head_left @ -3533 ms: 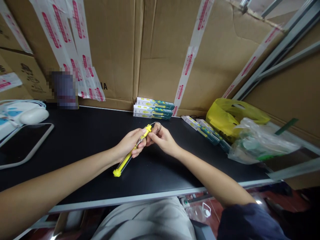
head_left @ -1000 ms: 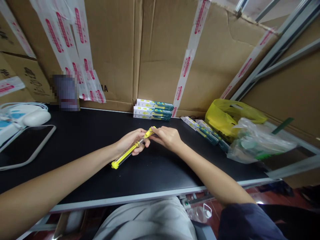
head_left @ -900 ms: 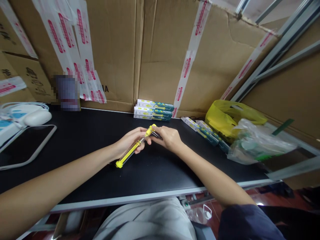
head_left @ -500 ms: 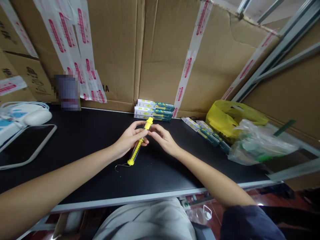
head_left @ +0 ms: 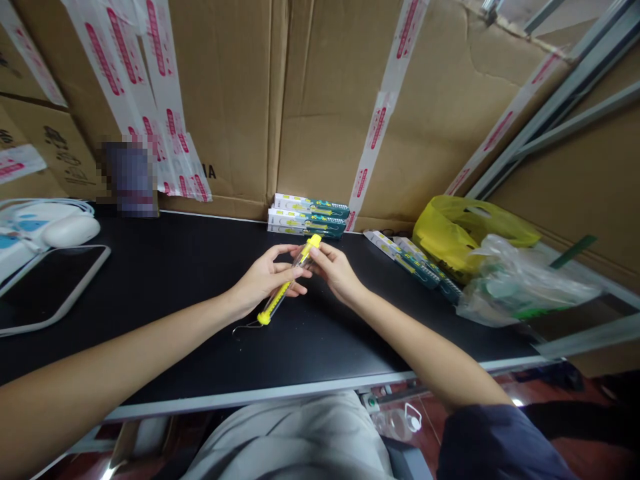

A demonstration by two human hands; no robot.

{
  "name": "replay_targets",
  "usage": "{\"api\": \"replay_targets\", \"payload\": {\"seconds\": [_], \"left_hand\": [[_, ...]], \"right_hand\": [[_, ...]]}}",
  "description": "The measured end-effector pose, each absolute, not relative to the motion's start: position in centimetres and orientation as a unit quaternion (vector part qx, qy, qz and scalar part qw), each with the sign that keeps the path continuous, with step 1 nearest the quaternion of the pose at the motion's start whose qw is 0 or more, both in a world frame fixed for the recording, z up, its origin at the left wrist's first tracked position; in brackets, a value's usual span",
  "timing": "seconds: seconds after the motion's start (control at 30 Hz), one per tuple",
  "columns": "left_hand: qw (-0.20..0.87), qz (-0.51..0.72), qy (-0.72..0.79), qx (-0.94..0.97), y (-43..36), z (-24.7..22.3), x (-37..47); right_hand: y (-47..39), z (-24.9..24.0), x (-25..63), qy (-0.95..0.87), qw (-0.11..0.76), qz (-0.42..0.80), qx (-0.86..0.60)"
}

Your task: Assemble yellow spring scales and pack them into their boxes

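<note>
A clear-tubed spring scale (head_left: 277, 301) with yellow ends and a yellow graduated strip slants over the black tabletop. A thin wire hook (head_left: 245, 327) hangs from its lower end, towards me. My left hand (head_left: 260, 283) is closed around the middle of the tube, thumb on top. At the upper end, my right hand (head_left: 340, 272) pinches the yellow cap (head_left: 314, 241) between thumb and fingers. Part of the tube is hidden behind my fingers.
Printed boxes (head_left: 307, 222) are stacked against the cardboard at the back, and more boxes (head_left: 415, 263) lie to the right. A yellow bag (head_left: 435, 230) and a clear plastic bag (head_left: 520, 287) sit far right. On the left are a phone (head_left: 50, 287) and a white power strip (head_left: 20, 250).
The spring scale's upper end has swung right, so it leans more. My right hand has shifted from beside the tube below the cap to a pinch on the cap itself.
</note>
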State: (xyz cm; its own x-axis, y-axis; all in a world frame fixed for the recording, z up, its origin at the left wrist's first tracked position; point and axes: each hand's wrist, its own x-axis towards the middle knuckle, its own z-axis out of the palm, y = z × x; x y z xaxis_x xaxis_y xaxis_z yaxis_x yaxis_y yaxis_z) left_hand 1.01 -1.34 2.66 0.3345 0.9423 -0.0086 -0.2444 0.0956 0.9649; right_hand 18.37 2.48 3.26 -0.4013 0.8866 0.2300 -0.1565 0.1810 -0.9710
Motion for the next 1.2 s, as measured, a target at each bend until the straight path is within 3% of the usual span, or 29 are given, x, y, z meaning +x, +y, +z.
{"api": "replay_targets", "payload": {"seconds": [0.6,0.93,1.2], "left_hand": [[0.672,0.374,0.400,0.498,-1.6,2.1,1.4],[0.610,0.341,0.392,0.598,-1.2,0.6,1.4],[0.632,0.290,0.379,0.611,-2.2,1.5,1.8]], "right_hand": [[6.3,5.5,21.9,-0.503,0.585,0.548,-0.324],[6.2,5.7,22.0,-0.521,0.583,0.530,-0.327],[7.2,6.8,23.3,-0.497,0.621,0.506,-0.334]]}}
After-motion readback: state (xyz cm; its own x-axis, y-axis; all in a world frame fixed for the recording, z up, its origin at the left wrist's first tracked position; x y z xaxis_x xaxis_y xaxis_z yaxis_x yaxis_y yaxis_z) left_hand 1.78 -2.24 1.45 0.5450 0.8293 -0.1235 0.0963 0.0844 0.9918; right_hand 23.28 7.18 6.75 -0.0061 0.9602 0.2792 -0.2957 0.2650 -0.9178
